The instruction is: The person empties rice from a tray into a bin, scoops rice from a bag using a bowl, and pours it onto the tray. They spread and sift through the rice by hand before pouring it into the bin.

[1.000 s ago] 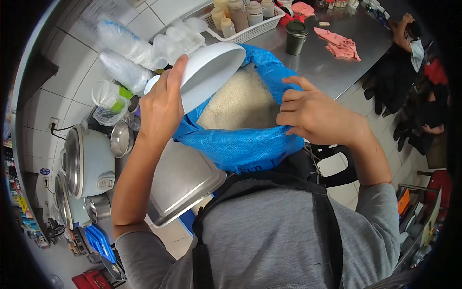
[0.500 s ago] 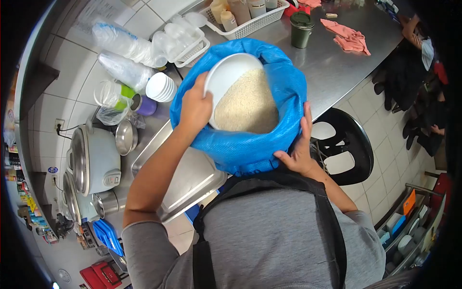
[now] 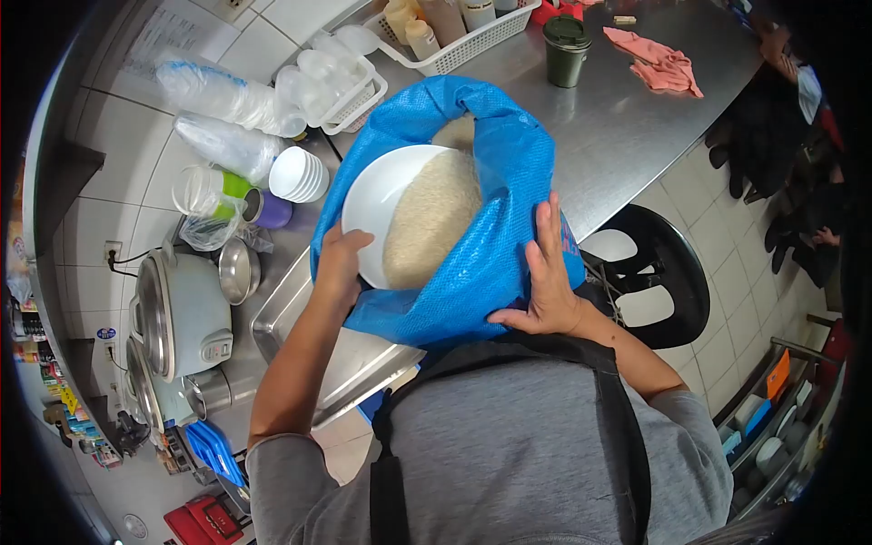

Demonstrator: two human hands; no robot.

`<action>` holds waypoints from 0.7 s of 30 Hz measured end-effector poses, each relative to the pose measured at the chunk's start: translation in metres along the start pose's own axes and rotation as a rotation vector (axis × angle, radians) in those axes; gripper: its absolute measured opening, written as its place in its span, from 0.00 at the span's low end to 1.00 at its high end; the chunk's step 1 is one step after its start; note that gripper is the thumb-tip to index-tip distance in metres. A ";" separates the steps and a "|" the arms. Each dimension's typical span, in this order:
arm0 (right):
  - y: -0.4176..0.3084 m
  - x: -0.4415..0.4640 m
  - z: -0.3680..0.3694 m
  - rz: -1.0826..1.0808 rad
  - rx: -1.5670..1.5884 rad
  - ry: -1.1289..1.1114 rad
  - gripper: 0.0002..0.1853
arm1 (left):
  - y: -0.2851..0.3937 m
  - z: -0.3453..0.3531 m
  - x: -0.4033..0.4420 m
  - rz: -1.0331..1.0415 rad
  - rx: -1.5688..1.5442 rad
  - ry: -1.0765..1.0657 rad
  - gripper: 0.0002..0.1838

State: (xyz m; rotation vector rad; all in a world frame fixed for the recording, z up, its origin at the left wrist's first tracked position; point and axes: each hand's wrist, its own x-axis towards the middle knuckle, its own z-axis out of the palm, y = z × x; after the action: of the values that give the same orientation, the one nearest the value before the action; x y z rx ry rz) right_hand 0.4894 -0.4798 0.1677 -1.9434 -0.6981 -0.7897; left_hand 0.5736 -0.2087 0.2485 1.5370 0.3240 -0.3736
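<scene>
A white bowl (image 3: 368, 195) lies tilted inside the mouth of a blue woven sack (image 3: 454, 282). Pale rice grains (image 3: 436, 218) fill the bowl's right part, and more grains show beyond its far rim. My left hand (image 3: 341, 263) grips the bowl's near left rim, thumb on top and fingers underneath, partly hidden. Against the sack's right side rests my right hand (image 3: 552, 282), palm to the fabric, fingers extended and thumb spread. The sack's folded edge covers some of the bowl's right side.
A metal tray (image 3: 336, 372) lies left of the sack. Further left are a rice cooker (image 3: 186, 313), a steel bowl (image 3: 239, 271) and stacked white cups (image 3: 298, 174). Beyond stand a bottle basket (image 3: 472, 50) and dark green cup (image 3: 565, 54). A black chair (image 3: 681, 282) is at right.
The bowl and my left hand have moved nearer and to the left, lower in the sack's mouth. The sack's right edge has folded inward. My right hand has shifted slightly left, fingers straighter.
</scene>
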 end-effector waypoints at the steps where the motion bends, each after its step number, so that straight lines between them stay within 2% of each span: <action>1: 0.000 -0.003 0.000 -0.024 0.010 0.002 0.58 | 0.000 -0.006 -0.003 0.010 -0.031 0.010 0.28; 11: -0.010 -0.017 -0.024 -0.043 -0.047 -0.041 0.61 | 0.020 -0.054 -0.039 0.136 -0.155 0.167 0.26; 17: -0.016 -0.012 -0.033 -0.032 -0.048 -0.035 0.61 | -0.002 -0.068 -0.038 0.104 -0.309 0.204 0.25; 21: -0.021 0.006 -0.022 -0.113 -0.027 -0.054 0.60 | -0.010 -0.063 -0.032 0.085 -0.389 0.189 0.25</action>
State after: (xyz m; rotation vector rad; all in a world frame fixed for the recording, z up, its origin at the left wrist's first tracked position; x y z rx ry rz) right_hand 0.4720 -0.4891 0.1919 -1.9691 -0.8396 -0.8213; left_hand 0.5421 -0.1444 0.2522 1.1995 0.4499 -0.0892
